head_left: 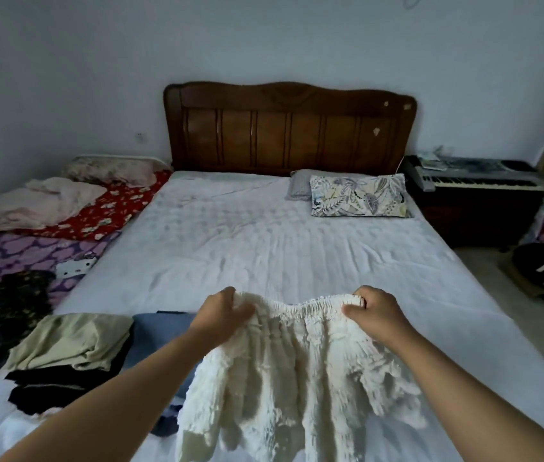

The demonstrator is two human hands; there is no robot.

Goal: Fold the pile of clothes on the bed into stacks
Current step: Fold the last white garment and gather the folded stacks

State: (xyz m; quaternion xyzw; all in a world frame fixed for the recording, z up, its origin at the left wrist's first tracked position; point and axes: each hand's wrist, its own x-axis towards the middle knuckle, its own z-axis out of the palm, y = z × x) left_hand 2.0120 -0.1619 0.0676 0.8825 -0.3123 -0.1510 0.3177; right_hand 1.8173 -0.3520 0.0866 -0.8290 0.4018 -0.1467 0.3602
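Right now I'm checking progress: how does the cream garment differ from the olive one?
The cream garment is held up unfolded by the left hand and right hand; the olive garment lies folded on a stack. Cream is textured, olive smooth. Both are over the bed.
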